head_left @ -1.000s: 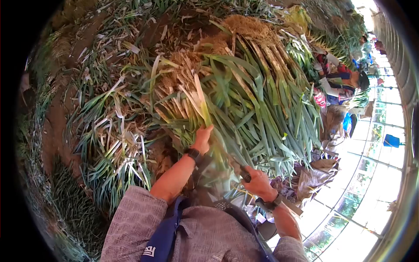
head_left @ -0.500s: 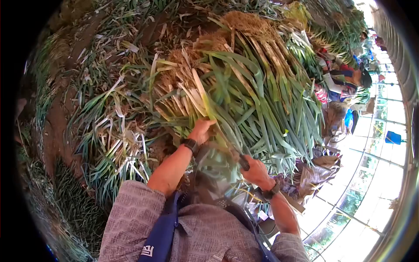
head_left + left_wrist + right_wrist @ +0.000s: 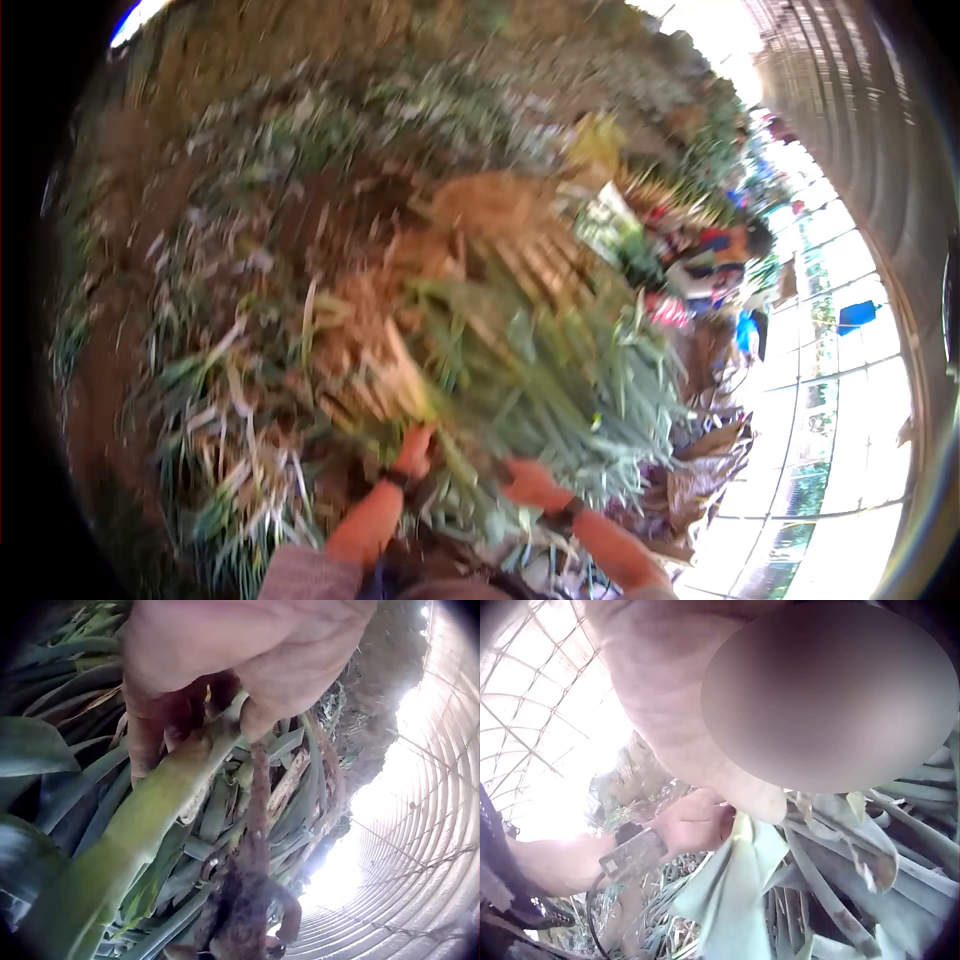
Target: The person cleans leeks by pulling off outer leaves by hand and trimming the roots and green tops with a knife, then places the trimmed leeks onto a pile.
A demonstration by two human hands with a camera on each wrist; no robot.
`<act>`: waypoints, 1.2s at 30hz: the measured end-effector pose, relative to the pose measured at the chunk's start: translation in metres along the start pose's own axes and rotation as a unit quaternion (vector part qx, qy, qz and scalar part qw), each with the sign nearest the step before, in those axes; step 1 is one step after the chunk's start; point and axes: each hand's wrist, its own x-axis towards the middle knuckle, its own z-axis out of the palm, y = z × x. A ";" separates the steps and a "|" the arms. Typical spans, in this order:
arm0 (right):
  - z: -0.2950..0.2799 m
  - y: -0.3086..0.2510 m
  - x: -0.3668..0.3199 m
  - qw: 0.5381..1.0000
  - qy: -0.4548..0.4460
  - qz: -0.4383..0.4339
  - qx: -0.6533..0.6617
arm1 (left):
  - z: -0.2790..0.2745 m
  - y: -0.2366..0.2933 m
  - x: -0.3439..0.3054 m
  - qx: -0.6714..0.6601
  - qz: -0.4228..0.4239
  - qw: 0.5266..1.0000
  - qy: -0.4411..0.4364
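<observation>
My left hand point(image 3: 413, 455) grips a green stalk of a large leek-like onion point(image 3: 142, 802), with fingers and thumb curled round it in the left wrist view. Broad green leaves point(image 3: 735, 900) spread from beside that hand in the right wrist view. Just to the right is my right hand point(image 3: 535, 487), fingers bent towards the same leaves. A dark knife handle point(image 3: 500, 470) shows blurred at its fingertips, and the blade cannot be made out. A grey oval blur hides much of the right wrist view. Under both hands lies a heap of onions point(image 3: 540, 370), brown roots pointing away.
Loose trimmed leaves and pale stalks point(image 3: 235, 430) litter the ground on the left. A crumpled brown sheet point(image 3: 700, 480) lies right of the heap. Farther back on the right, another person point(image 3: 715, 265) bends among more onions. A bright framed wall point(image 3: 800, 440) runs along the right.
The head view has tilted upward and blurred, so the hands and heap appear lower. My left hand keeps its grip on the onion, and the right hand stays close beside it.
</observation>
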 end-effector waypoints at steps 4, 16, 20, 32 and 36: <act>-0.008 -0.021 0.008 1.000 -0.006 0.010 -0.020 | -0.007 0.006 -0.003 0.100 0.013 0.994 0.036; -0.015 0.003 -0.034 0.996 0.081 -0.011 0.028 | 0.046 0.024 -0.007 0.055 0.119 0.990 0.044; -0.014 0.018 -0.047 0.993 0.110 -0.022 0.035 | 0.058 0.018 -0.021 0.086 0.128 0.987 -0.041; -0.016 0.031 -0.073 0.989 0.114 -0.002 0.093 | 0.121 0.046 -0.038 0.141 0.115 0.977 -0.111; -0.021 0.033 -0.079 0.983 0.175 -0.035 0.053 | 0.128 0.050 -0.025 0.126 0.126 0.982 -0.070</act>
